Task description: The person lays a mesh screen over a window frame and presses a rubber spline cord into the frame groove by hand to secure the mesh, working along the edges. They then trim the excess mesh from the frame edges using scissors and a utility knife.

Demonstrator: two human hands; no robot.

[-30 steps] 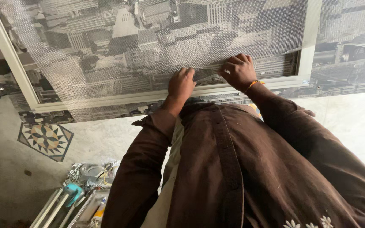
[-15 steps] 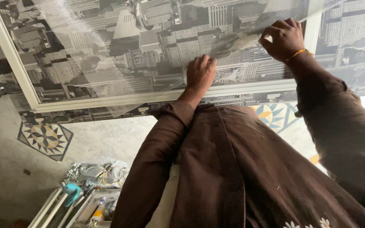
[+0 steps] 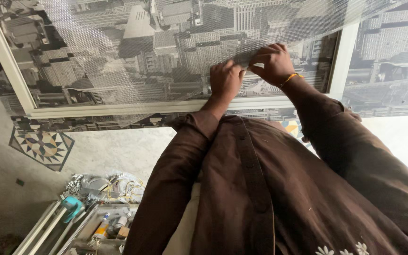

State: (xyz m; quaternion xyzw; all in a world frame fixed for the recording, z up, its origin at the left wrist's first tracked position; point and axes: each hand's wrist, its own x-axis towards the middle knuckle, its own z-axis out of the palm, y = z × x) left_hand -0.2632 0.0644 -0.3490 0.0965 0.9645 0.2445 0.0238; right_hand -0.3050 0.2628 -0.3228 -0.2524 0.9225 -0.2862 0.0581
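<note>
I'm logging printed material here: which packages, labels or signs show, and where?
Small tube or bottle: in the tool tray at bottom left, yellow-orange band, too small to tell more.
Clear plastic bag: on the floor above the tray, holding coiled wire and small parts.
No signs or screens.

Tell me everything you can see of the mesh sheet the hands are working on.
The mesh sheet is a fine, see-through grey net, likely fibre or wire screen. It lies slack over a pale metal-looking frame, with folds and a loose flap running toward the upper right; a cityscape print shows through it. Its lower edge runs close to the frame's bottom rail. The left hand presses on it there, and the right hand pinches a small bunch of it beside the left hand's fingers. No tears are visible.
</note>
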